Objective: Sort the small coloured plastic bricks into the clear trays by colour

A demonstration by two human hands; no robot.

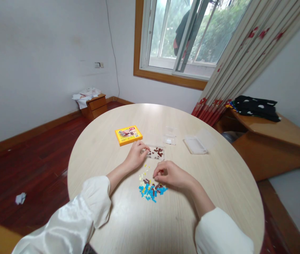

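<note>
A clear plastic tray (153, 157) with several small dark brown building bricks (159, 151) in it lies near the middle of the table. My left hand (138, 154) is at the tray's left side, its fingers curled together over that edge. Closer to me is a loose pile of tiny building bricks (150, 192), blue, brown, yellow and cream. Over the pile's upper right side, my right hand (170, 173) has its thumb and fingers pinched together. Whatever is between those fingertips is too small to make out.
A yellow box (128, 135) lies beyond my left hand on the round table (99, 158). Small clear lids (169, 139) and a larger clear plastic case (195, 145) sit farther back and right. Dark clothing (257, 107) rests on a wooden desk (284, 137).
</note>
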